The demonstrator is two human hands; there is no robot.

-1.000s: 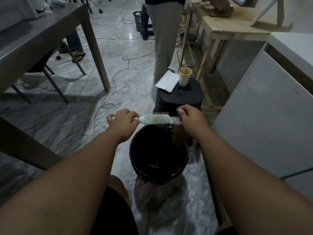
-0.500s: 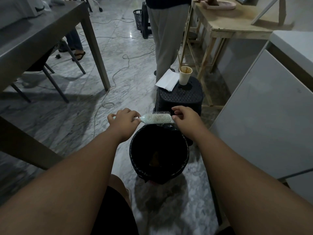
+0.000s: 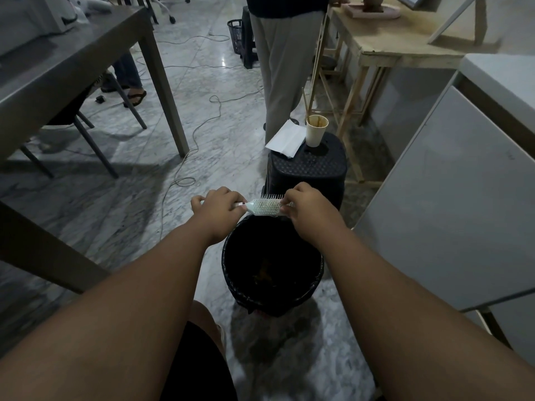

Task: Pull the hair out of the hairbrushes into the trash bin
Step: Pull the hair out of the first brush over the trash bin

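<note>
A pale hairbrush [image 3: 265, 206] lies level over the far rim of the black trash bin [image 3: 231, 273], its bristles pointing away from me. My left hand [image 3: 215, 209] grips the brush's handle. My right hand [image 3: 304, 208] sits at the head's right end, with fingers curled and pinching at the bristles. No hair shows clearly in the dim light. A black bag lines the bin, and something brownish lies at its bottom.
Just beyond the bin a black stool [image 3: 308, 166] carries a paper cup [image 3: 316, 134] and white paper [image 3: 285, 138]. A person in grey trousers [image 3: 285, 68] stands behind it. Grey table [image 3: 72, 62] left, white cabinet [image 3: 448, 198] right, cables [image 3: 202, 123] on the marble floor.
My right hand has slid left from the brush's tip onto its head. The brush and my left hand have stayed nearly still over the bin.
</note>
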